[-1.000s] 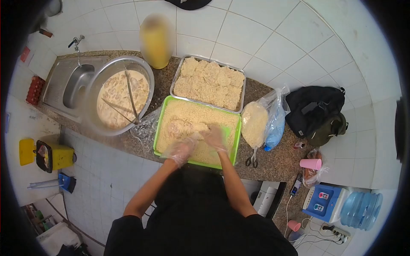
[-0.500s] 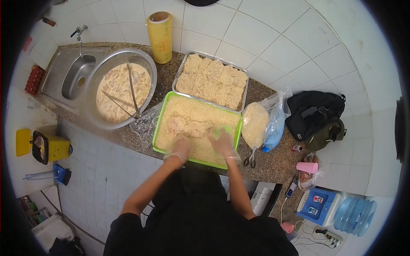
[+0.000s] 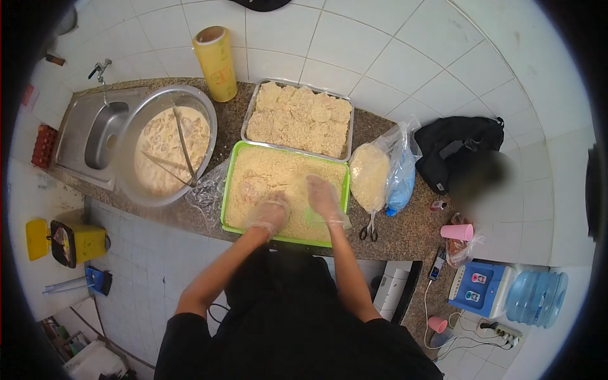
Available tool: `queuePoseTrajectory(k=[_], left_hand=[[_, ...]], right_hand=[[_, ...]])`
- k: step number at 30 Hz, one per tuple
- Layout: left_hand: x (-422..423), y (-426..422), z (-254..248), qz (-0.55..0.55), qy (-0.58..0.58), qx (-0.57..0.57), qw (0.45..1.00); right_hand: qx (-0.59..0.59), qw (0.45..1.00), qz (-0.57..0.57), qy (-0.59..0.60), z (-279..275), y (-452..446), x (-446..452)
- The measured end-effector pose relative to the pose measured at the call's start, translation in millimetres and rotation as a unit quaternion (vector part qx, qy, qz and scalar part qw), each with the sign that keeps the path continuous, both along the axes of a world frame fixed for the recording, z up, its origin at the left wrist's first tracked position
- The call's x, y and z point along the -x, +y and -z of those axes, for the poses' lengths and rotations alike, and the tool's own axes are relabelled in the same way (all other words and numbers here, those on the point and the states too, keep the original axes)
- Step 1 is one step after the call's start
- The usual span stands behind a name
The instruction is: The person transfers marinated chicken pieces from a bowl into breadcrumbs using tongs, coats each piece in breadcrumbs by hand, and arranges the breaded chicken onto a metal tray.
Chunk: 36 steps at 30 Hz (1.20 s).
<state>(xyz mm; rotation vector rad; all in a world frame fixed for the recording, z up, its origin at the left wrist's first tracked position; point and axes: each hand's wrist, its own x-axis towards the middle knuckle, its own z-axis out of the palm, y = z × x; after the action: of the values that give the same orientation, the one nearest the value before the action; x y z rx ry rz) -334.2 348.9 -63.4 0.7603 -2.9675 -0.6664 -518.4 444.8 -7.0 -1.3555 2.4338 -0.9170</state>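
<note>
Both hands wear clear plastic gloves and are over a green-rimmed tray [image 3: 226, 209] filled with pale breadcrumbs [image 3: 291, 161]. My left hand [image 3: 271, 213] lies on the crumbs just right of and below a partly coated piece of meat [image 3: 254, 187]. Its fingers look laid flat, though their tips are partly hidden. My right hand [image 3: 324, 197] is over the right side of the tray, slightly blurred, fingers stretched out with nothing seen in them. Beneath its wrist a bit of the green tray bottom shows. Behind stands a metal tray [image 3: 245, 136] with rows of breaded pieces.
Left is a large metal bowl [image 3: 212, 117] of meat in creamy liquid with tongs [image 3: 183, 145], beside the sink [image 3: 104, 142]. A yellow film roll [image 3: 216, 66] stands behind. Rightward are a bag of crumbs [image 3: 368, 176], a blue bag [image 3: 401, 183], scissors [image 3: 368, 233] and a pink cup [image 3: 456, 232].
My left hand has shifted right and up across the crumbs, and my right hand has moved slightly up. A second meat piece seen earlier no longer shows clearly. The whole view has tilted slightly.
</note>
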Motion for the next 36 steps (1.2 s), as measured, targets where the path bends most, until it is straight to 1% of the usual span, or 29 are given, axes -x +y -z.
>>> queuePoseTrajectory(k=[1,2,3,4,5,6,7,8,9,11,12,13,14,15,16,17,18,20,21,24,26,27,29,30,32,33,35,36], left_hand=[[3.3,-4.1,-24.2,-0.017,-0.083,-0.076,0.994],[4.9,-6.4,-47.2,-0.034,-0.166,-0.150,0.974],[6.4,-7.1,-66.2,-0.031,-0.156,-0.134,0.978],[5.4,-4.9,-83.2,-0.027,-0.149,-0.120,0.981],[1.5,-1.6,-90.0,-0.021,-0.143,-0.107,0.984],[-5.7,1.7,-81.3,0.017,-0.136,-0.075,0.988],[-12.6,2.3,-69.6,0.053,-0.125,-0.042,0.990],[-13.7,0.0,-58.7,0.085,-0.109,-0.005,0.990],[-18.0,6.3,-63.2,0.058,-0.059,0.000,0.997],[-20.6,5.6,-79.3,0.005,0.044,0.020,0.999],[-23.9,7.4,-68.6,0.016,-0.022,-0.011,1.000],[-28.4,11.1,-53.0,0.030,-0.091,-0.046,0.994],[-22.7,5.6,-38.3,0.039,-0.147,-0.072,0.986],[-26.7,7.5,-52.9,0.035,-0.135,-0.084,0.987],[-27.5,5.6,-84.2,0.032,-0.119,-0.092,0.988],[-21.4,-2.0,-102.0,0.022,-0.097,-0.096,0.990],[-17.6,-6.7,-94.7,0.019,-0.022,-0.071,0.997],[-19.9,-8.0,-64.0,0.016,0.114,-0.025,0.993],[-16.2,-9.1,-55.5,0.005,0.105,0.004,0.994],[36.7,-20.7,-45.1,-0.020,0.080,0.092,0.992],[67.9,-31.6,-36.8,-0.036,0.067,0.151,0.986],[72.8,-35.3,-26.9,-0.055,0.071,0.150,0.985],[72.1,-30.5,-8.3,-0.089,0.075,0.137,0.984],[71.4,-32.0,-15.3,-0.049,0.073,0.132,0.987],[67.3,-40.6,-38.1,0.035,0.069,0.128,0.989],[65.7,-45.7,-31.4,-0.004,0.148,0.094,0.984],[49.7,-49.0,-6.4,-0.079,0.296,0.015,0.952],[37.8,-48.2,-12.3,-0.112,0.331,0.037,0.936]], right_hand=[[-0.027,1.000,0.015,-0.001,-4.0,-5.5,-1.4],[-0.053,0.998,0.029,-0.003,-8.2,-14.7,-6.9],[-0.077,0.996,0.043,-0.004,-9.7,-25.0,-11.4],[-0.060,0.997,0.038,-0.003,8.0,-32.3,-16.4],[-0.045,0.998,0.034,-0.004,43.3,-36.3,-21.4],[-0.032,0.999,0.029,-0.005,68.2,-34.1,-25.6],[-0.089,0.993,-0.002,0.080,74.1,-36.1,-23.7],[-0.139,0.975,-0.035,0.170,77.8,-48.3,-12.4],[-0.192,0.946,-0.066,0.252,82.1,-51.8,-10.4],[-0.098,0.990,-0.009,0.099,91.6,-47.8,-14.3],[-0.058,0.998,0.015,0.016,95.3,-36.2,-20.5],[-0.114,0.993,-0.023,0.034,82.7,-30.4,-25.8],[-0.159,0.983,-0.066,0.064,66.0,-43.6,-10.6],[-0.209,0.969,-0.100,0.086,54.7,-42.4,-8.1],[-0.143,0.988,-0.048,0.041,53.6,-32.5,-10.1],[-0.070,0.998,-0.002,0.005,51.3,-26.3,-7.4],[-0.001,0.999,0.040,-0.035,50.1,-20.2,-4.7],[-0.018,0.993,0.114,-0.031,50.2,-8.3,-3.1],[-0.026,0.988,0.151,-0.029,50.3,-5.8,-5.8],[-0.155,0.979,0.115,0.059,36.0,-5.8,-20.5],[-0.099,0.989,0.107,0.021,36.3,-5.3,-22.7],[-0.072,0.992,0.105,0.001,37.2,-5.0,-23.8],[-0.117,0.986,0.120,-0.001,23.7,-3.4,-27.9],[-0.136,0.983,0.127,-0.002,18.4,-5.5,-29.6],[-0.126,0.981,0.116,0.094,24.7,-6.6,-41.8],[-0.119,0.976,0.108,0.145,26.4,-8.5,-41.7],[-0.216,0.973,0.077,-0.004,1.4,-20.2,-34.6],[-0.261,0.960,0.061,-0.082,-7.9,-24.1,-33.9]])
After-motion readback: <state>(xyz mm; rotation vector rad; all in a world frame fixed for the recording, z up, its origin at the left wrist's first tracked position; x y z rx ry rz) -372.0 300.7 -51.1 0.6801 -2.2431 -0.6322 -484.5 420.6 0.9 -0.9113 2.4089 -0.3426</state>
